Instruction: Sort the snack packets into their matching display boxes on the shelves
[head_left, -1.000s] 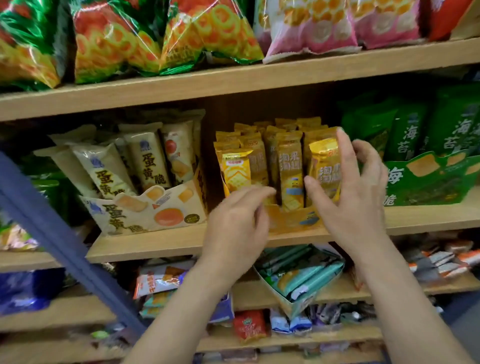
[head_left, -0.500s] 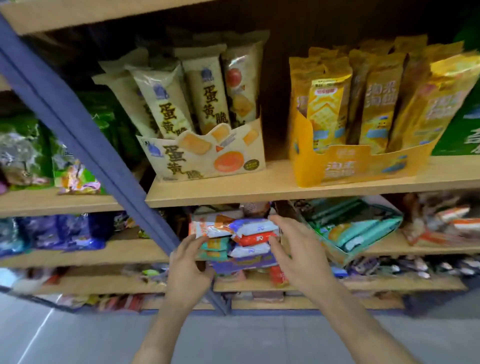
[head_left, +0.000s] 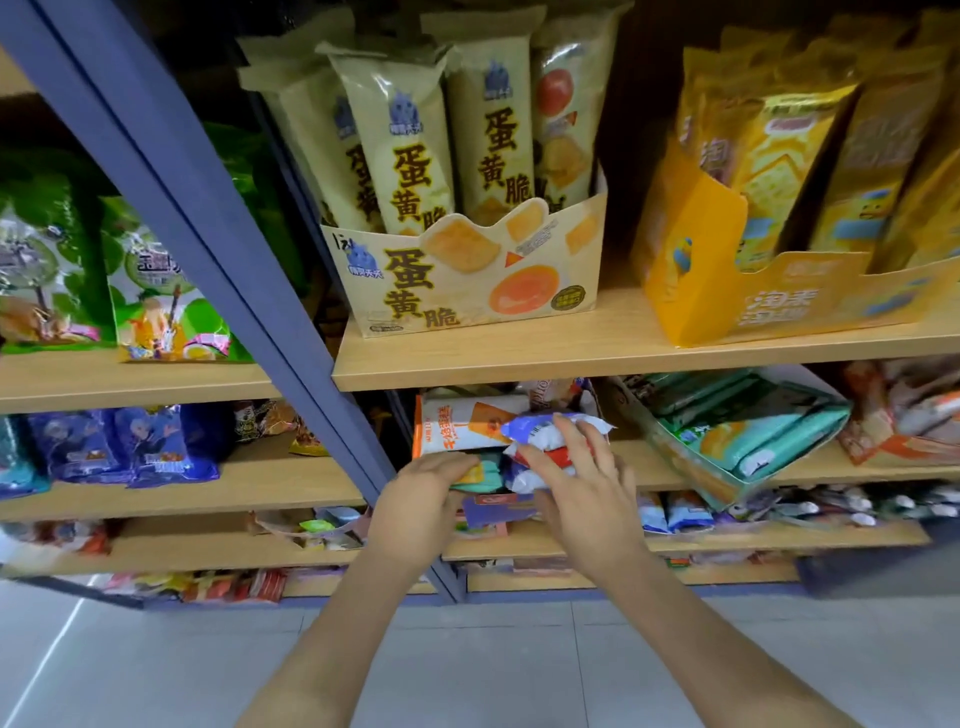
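— Both hands have closed the gap since a moment ago and now sit on the mixed packets; where exactly?

— On the lower shelf (head_left: 641, 467), just under the cream display box (head_left: 467, 280). The right hand (head_left: 587, 493) lies with its fingers spread and straight over a blue-and-white packet (head_left: 540, 427) and a red-and-white one beneath it. The left hand (head_left: 423, 491) is just beside it on the left, fingers curled against a teal packet (head_left: 485, 475); whether it truly grips, I cannot tell.

— Which way do the packets lie?

— Flat, stacked, long axes running left to right. An orange-and-white packet (head_left: 457, 423) at the far left of the heap lies on its side, its print turned sideways.

— Materials?

— Glossy plastic film, pillow-shaped with crimped ends. They sit in a purple cardboard box (head_left: 493, 506) with a low front. Farther right, a teal box (head_left: 727, 441) is tilted. Above, a yellow display box (head_left: 779, 296) holds upright packets on a pale wood-look board. A blue metal upright (head_left: 208, 208) stands to the left.
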